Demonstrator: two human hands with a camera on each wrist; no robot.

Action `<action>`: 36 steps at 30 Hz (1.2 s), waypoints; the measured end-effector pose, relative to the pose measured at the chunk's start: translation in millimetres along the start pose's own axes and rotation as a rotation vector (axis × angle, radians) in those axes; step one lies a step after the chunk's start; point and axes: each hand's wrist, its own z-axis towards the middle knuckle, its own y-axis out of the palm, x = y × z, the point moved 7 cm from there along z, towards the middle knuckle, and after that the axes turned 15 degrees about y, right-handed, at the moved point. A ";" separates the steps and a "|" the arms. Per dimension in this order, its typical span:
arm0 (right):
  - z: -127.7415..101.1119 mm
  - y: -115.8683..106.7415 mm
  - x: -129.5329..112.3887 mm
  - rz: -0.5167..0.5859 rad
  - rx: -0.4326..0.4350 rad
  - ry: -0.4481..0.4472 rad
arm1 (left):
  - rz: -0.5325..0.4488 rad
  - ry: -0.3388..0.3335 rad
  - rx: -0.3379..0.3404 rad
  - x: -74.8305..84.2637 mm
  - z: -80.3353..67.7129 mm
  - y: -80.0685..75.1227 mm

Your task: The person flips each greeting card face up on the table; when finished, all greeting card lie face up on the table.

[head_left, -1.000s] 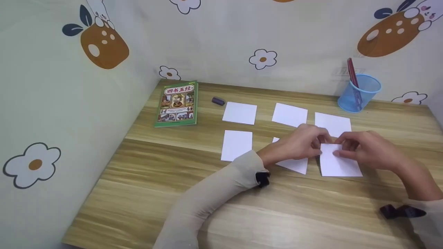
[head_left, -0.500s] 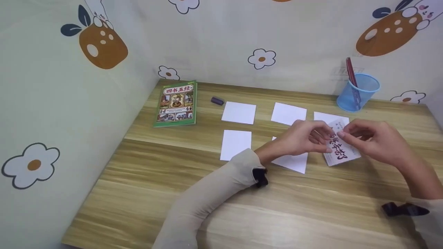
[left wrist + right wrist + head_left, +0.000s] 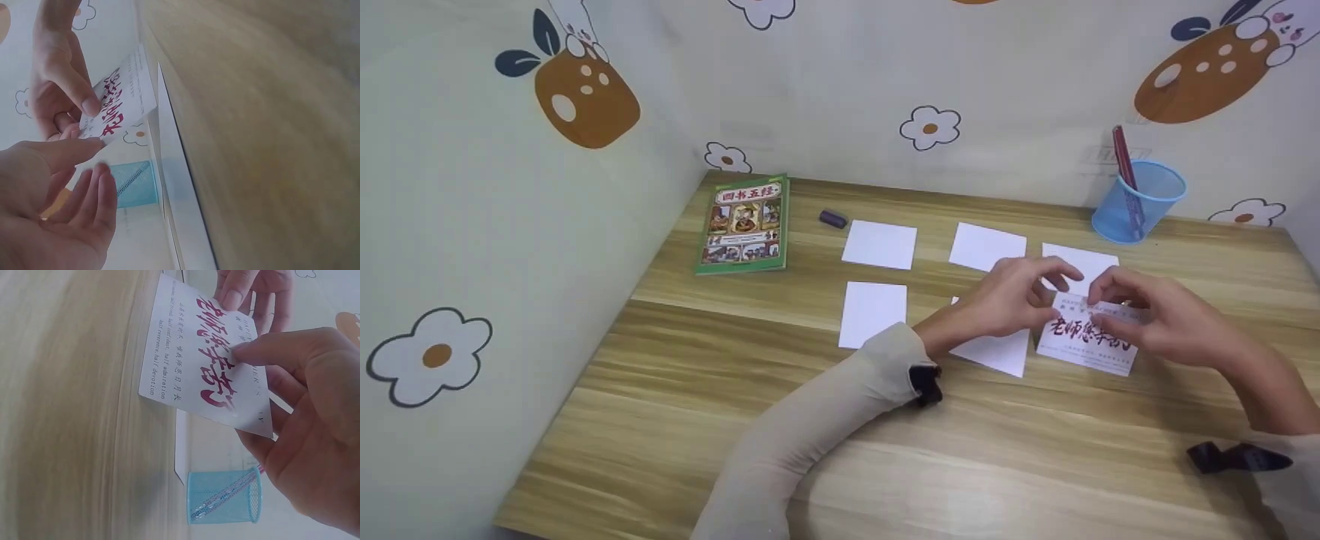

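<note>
A white greeting card (image 3: 1085,344) with large red Chinese writing and small grey print is held up, tilted, at the right of the table. My right hand (image 3: 1174,319) pinches its upper edge, thumb on the printed face and fingers behind, as the right wrist view (image 3: 315,394) shows. At the card's left edge, my left hand (image 3: 997,300) has its thumb against the corner while its fingers are spread apart from the card. Several blank white cards (image 3: 879,245) lie face-up white in two rows; my left hand partly covers one card (image 3: 997,356) of the front row.
Behind the right hand stands a blue mesh pen cup (image 3: 1138,202) with red pens (image 3: 1123,157). A green-framed book (image 3: 742,225) lies at the back left, with a small dark eraser-like block (image 3: 833,218) beside it. Patterned walls border the wooden table (image 3: 885,450).
The card has been lifted and turned from its blank side to its printed side, then rotated so the writing reads across. Left fingers have opened away from it.
</note>
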 end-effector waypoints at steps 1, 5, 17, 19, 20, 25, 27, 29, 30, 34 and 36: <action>0.0 -0.1 1.3 0.002 0.002 0.003 | -0.007 -0.003 -0.016 0.4 0.3 1.8; 2.4 -1.9 11.2 -0.024 0.011 0.050 | 0.021 -0.030 -0.079 1.3 1.0 7.5; 9.2 5.2 37.5 -0.129 -0.030 0.093 | 0.169 0.008 -0.407 5.0 -4.6 31.6; 9.5 6.8 39.5 -0.118 -0.036 0.085 | 0.201 0.023 -0.432 5.4 -5.7 33.5; 9.6 7.4 40.3 -0.114 -0.038 0.078 | 0.218 0.025 -0.441 5.3 -6.0 34.2; 9.8 9.2 42.1 -0.096 -0.029 0.051 | 0.264 0.015 -0.471 4.8 -7.5 36.8; 9.3 9.5 41.2 -0.086 -0.016 0.030 | 0.285 0.031 -0.479 5.9 -8.1 37.5; 8.8 9.8 39.8 -0.077 -0.003 0.011 | 0.293 0.039 -0.482 6.2 -8.5 38.1; 8.6 9.8 39.3 -0.076 0.003 0.005 | 0.294 0.040 -0.482 6.2 -8.8 38.1; 9.3 10.4 39.3 -0.083 0.002 0.020 | 0.302 0.046 -0.482 5.7 -10.0 37.7; 9.8 10.6 40.0 -0.085 -0.005 0.034 | 0.297 0.043 -0.482 5.3 -10.4 37.4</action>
